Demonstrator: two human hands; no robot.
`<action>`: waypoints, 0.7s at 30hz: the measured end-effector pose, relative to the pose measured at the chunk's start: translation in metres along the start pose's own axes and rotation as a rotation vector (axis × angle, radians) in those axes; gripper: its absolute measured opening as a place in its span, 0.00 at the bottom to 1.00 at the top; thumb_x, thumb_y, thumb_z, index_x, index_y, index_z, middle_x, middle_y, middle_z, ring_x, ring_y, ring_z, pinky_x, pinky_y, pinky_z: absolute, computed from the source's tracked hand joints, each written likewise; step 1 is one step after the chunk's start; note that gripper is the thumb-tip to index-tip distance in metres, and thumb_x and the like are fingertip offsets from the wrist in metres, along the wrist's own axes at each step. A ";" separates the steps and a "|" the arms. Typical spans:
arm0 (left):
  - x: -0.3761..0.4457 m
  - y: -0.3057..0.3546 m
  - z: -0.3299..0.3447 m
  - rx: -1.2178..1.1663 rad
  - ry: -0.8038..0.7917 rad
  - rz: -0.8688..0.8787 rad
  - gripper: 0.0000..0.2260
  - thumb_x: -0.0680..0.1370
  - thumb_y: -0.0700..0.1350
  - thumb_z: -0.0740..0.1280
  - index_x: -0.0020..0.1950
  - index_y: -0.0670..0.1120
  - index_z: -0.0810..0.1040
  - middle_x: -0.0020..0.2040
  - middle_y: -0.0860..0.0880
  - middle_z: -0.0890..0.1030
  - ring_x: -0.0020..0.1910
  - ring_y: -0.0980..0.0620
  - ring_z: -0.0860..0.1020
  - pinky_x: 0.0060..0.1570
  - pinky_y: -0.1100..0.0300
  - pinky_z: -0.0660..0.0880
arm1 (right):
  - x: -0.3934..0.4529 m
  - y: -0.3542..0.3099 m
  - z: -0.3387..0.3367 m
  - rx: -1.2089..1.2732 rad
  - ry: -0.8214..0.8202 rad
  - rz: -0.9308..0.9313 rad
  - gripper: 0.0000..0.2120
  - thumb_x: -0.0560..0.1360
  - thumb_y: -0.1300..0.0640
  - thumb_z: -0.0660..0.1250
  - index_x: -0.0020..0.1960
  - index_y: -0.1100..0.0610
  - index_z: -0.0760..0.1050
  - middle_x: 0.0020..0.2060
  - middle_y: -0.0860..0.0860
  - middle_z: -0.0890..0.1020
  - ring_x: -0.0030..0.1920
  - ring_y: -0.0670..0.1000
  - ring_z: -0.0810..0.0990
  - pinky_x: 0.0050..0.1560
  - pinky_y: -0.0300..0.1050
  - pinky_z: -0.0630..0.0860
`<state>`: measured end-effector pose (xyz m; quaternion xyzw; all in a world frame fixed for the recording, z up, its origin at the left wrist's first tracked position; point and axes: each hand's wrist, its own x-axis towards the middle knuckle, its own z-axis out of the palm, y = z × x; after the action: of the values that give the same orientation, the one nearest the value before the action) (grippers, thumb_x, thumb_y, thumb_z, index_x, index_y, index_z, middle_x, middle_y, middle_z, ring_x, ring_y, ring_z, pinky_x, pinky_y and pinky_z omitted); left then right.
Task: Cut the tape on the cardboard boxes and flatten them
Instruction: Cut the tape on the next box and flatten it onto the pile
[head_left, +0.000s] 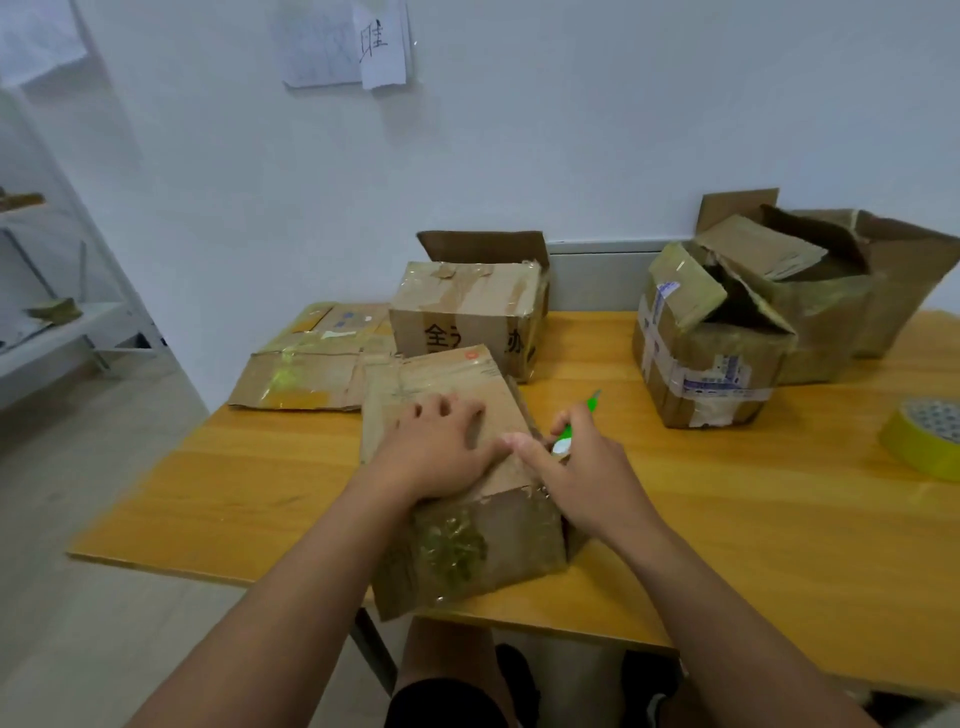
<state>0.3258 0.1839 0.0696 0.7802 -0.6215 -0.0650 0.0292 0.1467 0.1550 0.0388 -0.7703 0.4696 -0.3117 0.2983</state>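
Note:
A brown cardboard box (483, 540) with clear tape on its near face stands at the table's front edge. My left hand (441, 452) presses flat on its top, fingers spread. My right hand (582, 467) is at the box's right top edge, closed around a green-handled cutter (574, 423) whose tip points away toward the back right. Behind stands a taped box (467, 312) with black printed characters. Flattened cardboard (311, 364) lies to the left.
Two opened, crumpled boxes (711, 343) (852, 280) stand at the back right of the wooden table (727, 493). A yellow tape roll (924, 436) lies at the right edge. A white wall is behind; a metal shelf (57, 322) stands at the left.

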 end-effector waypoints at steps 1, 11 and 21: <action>-0.001 0.001 0.001 0.018 -0.040 -0.001 0.33 0.77 0.72 0.49 0.79 0.59 0.55 0.80 0.47 0.55 0.77 0.40 0.55 0.74 0.42 0.56 | -0.002 0.000 -0.001 0.060 0.001 -0.011 0.19 0.74 0.35 0.63 0.49 0.49 0.64 0.34 0.50 0.78 0.32 0.50 0.76 0.28 0.44 0.65; -0.010 -0.016 0.001 -0.006 -0.100 0.045 0.36 0.75 0.74 0.43 0.80 0.60 0.50 0.82 0.49 0.45 0.80 0.45 0.44 0.76 0.40 0.43 | 0.007 0.021 -0.003 0.103 -0.131 0.178 0.19 0.77 0.39 0.62 0.55 0.53 0.62 0.37 0.50 0.75 0.36 0.49 0.73 0.31 0.45 0.64; -0.017 -0.001 0.005 -0.036 -0.120 0.032 0.58 0.60 0.84 0.48 0.81 0.51 0.43 0.81 0.45 0.40 0.79 0.42 0.39 0.76 0.40 0.40 | 0.006 0.018 -0.010 0.228 -0.174 0.137 0.15 0.78 0.46 0.64 0.55 0.53 0.64 0.34 0.50 0.74 0.33 0.48 0.70 0.34 0.45 0.65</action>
<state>0.3221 0.2009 0.0659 0.7642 -0.6332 -0.1222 0.0069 0.1320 0.1410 0.0326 -0.7217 0.4547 -0.2740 0.4441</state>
